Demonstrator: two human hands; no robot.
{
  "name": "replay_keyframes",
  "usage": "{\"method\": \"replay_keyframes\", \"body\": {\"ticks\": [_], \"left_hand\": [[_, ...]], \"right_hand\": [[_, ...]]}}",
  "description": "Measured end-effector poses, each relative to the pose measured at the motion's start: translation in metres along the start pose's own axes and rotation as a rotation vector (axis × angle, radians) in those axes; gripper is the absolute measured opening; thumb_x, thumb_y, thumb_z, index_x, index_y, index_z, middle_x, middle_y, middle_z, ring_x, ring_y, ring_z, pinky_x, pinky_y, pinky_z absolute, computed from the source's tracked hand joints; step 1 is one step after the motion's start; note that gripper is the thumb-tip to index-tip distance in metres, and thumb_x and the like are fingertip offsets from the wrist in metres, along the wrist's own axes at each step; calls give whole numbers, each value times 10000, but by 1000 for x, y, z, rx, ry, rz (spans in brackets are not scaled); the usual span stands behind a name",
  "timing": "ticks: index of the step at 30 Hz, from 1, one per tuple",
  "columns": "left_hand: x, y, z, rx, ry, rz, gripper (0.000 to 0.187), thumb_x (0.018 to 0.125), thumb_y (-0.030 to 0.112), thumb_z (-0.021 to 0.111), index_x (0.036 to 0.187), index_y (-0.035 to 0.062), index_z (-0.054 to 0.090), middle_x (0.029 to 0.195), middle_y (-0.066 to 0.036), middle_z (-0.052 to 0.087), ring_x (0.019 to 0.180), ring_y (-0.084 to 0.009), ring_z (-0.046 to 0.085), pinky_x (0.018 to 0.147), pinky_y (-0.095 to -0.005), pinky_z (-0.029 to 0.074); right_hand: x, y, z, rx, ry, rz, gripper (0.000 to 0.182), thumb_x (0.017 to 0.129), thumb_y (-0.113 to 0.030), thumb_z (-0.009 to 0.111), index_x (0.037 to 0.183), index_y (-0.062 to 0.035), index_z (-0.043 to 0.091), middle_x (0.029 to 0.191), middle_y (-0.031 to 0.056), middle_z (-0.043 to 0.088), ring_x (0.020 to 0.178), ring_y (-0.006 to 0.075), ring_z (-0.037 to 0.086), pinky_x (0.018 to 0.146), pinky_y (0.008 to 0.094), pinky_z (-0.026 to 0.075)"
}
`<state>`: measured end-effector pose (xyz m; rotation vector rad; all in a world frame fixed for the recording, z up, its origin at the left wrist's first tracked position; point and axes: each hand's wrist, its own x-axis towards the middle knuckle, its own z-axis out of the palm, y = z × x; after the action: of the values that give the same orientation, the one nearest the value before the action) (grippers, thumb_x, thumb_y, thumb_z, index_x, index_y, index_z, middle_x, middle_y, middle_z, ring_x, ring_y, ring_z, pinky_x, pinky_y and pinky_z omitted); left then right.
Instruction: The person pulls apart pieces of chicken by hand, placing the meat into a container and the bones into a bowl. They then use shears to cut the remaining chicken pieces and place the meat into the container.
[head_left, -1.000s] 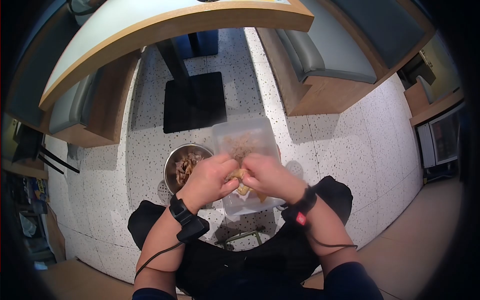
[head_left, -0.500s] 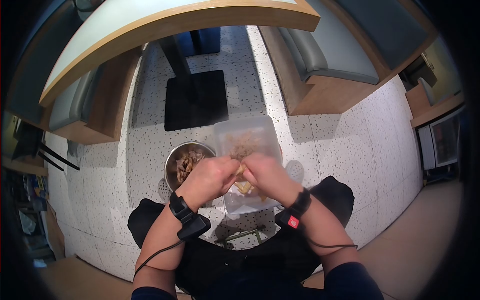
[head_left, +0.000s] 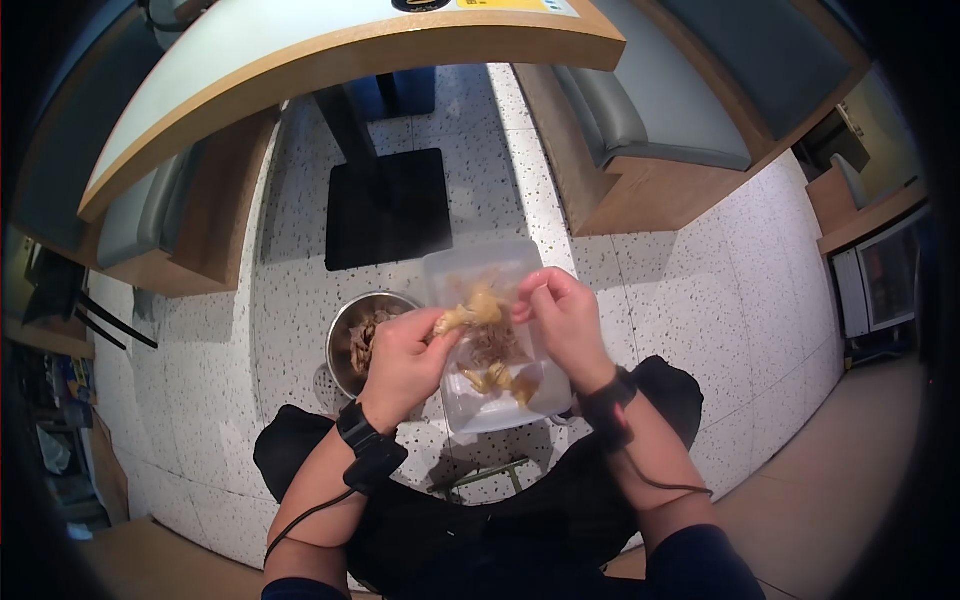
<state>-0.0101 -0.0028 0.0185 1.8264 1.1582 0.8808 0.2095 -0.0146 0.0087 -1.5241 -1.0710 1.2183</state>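
Currently, the left hand (head_left: 405, 362) is pinching a knobbly yellow meat piece (head_left: 456, 319) above a translucent rectangular plastic tub (head_left: 556, 385), the right hand (head_left: 566, 318) half-curling, contents unclear; seemingly slick skin is risking a slip

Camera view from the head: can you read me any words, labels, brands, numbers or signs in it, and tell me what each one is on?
No text can be read for certain.
Yellow printed card on the table: print too small and cut off.
Black round item beside it: a pale mark, too blurred to read.
Colored packages at the left edge: too dark and blurred.
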Motion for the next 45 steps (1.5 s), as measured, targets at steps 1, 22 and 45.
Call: {"method": "replay_keyframes", "body": {"ticks": [1,22,45], "left_hand": [[0,-3,0,-5,45,-25,139,871,55,724,1004,17,718,774,-135,647,662,-227,647,600,-323,488],[3,-2,-5,663,66,741,373,750,54,649,1114,-25,637,836,-84,574,687,-216,585,586,-336,499],[-1,14,5,524,104,553,395,801,200,779,1105,-24,661,1008,-135,650,820,-281,633,713,-372,535]], "right_hand": [[2,1,1,81,-2,-61,190,1012,-151,593,1079,21,641,928,94,692,708,140,670,602,273,540],[-5,5,6,470,-445,336,127,1010,-112,492,1038,-19,574,817,33,599,600,95,533,508,219,422],[-9,1,13,181,-282,137,238,1042,-212,493,948,-11,579,711,20,603,563,86,558,518,254,452]]}}
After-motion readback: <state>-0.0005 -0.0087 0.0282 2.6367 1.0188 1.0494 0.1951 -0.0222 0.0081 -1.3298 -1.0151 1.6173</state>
